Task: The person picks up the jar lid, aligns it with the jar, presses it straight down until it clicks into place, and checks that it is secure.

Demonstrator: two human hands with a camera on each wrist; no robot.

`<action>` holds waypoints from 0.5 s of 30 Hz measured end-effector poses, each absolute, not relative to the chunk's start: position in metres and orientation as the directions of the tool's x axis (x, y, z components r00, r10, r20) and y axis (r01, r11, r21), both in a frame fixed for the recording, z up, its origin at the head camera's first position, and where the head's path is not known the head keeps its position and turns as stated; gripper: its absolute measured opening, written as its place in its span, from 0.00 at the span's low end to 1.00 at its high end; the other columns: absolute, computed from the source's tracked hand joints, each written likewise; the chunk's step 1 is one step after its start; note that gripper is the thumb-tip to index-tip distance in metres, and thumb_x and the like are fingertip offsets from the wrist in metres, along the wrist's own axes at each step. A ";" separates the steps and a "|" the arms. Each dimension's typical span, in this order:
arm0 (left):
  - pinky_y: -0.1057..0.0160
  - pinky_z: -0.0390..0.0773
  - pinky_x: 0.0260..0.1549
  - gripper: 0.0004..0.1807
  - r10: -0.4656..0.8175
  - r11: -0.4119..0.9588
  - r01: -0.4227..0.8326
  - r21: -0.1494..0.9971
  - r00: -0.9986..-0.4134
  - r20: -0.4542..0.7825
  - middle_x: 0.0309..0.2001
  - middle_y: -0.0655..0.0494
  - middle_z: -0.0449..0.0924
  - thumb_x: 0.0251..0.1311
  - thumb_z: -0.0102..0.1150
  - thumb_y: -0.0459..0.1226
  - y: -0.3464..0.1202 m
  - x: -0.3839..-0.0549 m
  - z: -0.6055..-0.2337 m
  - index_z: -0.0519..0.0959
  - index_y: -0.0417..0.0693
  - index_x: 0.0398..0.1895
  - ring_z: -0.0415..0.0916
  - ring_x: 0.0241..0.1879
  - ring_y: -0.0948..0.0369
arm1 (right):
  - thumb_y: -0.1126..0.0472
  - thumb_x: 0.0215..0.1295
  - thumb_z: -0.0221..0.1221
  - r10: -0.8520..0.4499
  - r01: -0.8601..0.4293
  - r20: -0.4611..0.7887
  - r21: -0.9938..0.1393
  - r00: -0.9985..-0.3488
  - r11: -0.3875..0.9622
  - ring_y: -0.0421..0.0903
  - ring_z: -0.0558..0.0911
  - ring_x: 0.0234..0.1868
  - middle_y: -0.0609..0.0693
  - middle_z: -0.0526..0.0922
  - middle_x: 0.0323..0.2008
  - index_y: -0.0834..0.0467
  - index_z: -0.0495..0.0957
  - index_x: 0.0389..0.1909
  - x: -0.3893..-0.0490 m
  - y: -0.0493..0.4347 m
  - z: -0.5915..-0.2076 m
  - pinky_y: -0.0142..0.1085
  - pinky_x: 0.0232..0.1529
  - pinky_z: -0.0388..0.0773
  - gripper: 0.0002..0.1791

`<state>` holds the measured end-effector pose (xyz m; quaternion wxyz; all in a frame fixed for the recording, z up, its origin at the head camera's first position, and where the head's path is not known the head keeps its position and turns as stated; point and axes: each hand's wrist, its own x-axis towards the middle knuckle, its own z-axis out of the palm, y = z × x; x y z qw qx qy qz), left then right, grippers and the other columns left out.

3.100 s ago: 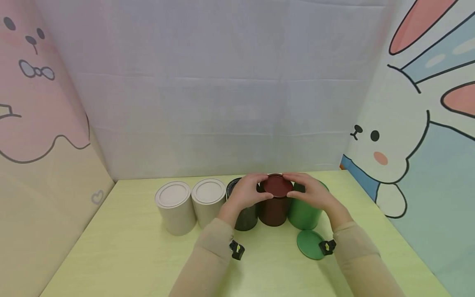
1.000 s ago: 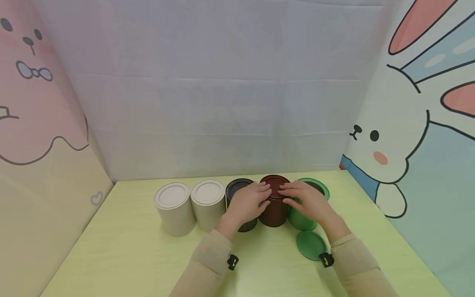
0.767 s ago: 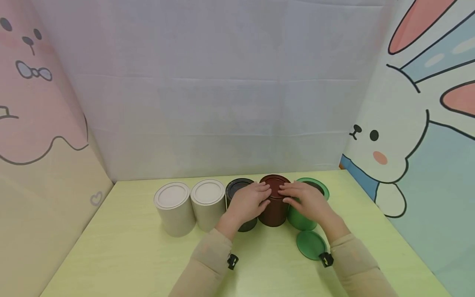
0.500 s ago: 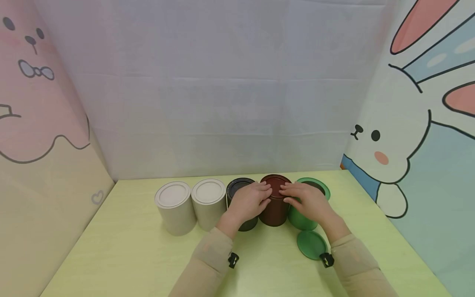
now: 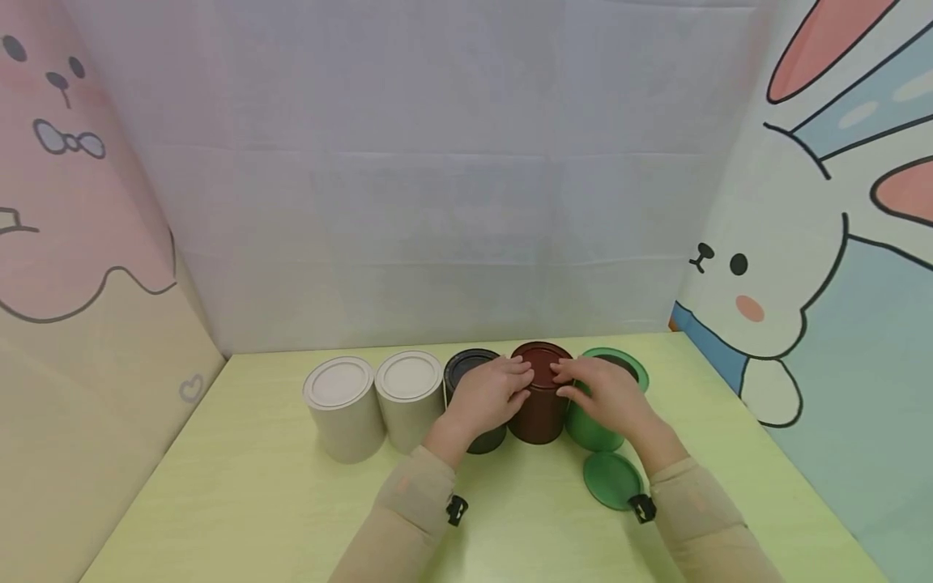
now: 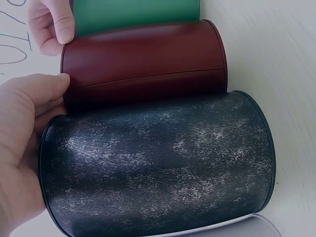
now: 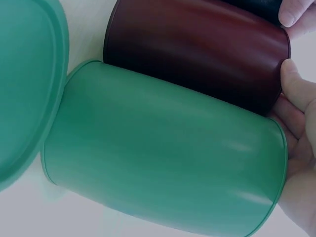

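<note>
A dark red can (image 5: 538,423) with its matching lid (image 5: 542,355) on top stands upright at the back of the table. My left hand (image 5: 484,394) rests its fingertips on the lid's left side, thumb at the near rim. From the right, my right hand (image 5: 607,394) touches the lid's edge with slightly bent fingers. Both thumbs lie right at the can's top rim, as the left wrist view shows. Beside it, the green can (image 7: 168,148) has an uncovered dark mouth, partly behind my right hand. A green lid (image 5: 611,482) lies in front of that can.
A speckled black can (image 6: 158,168) stands left of the red one, partly hidden by my left hand. Further left are two white lidded cans, one (image 5: 410,413) close to the other (image 5: 346,417). A white cloth backdrop (image 5: 437,210) rises behind the table (image 5: 240,486).
Both hands have shifted from around the red lid's sides to over its near part. Lately the right fingers have drawn slightly toward the right edge. The cans stay in place.
</note>
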<state>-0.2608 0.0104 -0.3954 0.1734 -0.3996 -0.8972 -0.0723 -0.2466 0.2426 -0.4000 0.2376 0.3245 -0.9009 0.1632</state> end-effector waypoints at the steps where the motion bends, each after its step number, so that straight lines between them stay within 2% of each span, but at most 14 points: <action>1: 0.64 0.63 0.67 0.19 0.693 0.669 0.744 -0.007 -0.620 0.369 0.61 0.57 0.78 0.68 0.60 0.43 0.011 -0.261 -0.395 0.81 0.49 0.60 0.71 0.64 0.60 | 0.61 0.56 0.71 -0.512 -0.664 0.533 -0.130 -0.673 0.737 0.51 0.84 0.45 0.52 0.86 0.48 0.57 0.84 0.40 -0.246 0.243 -0.400 0.46 0.46 0.82 0.12; 15: 0.64 0.63 0.67 0.19 0.690 0.668 0.744 0.010 -0.624 0.366 0.61 0.57 0.78 0.68 0.60 0.43 0.012 -0.261 -0.397 0.81 0.49 0.60 0.71 0.64 0.60 | 0.61 0.56 0.71 -0.536 -0.669 0.514 -0.104 -0.670 0.736 0.50 0.85 0.44 0.51 0.86 0.47 0.56 0.82 0.37 -0.249 0.244 -0.397 0.45 0.44 0.82 0.10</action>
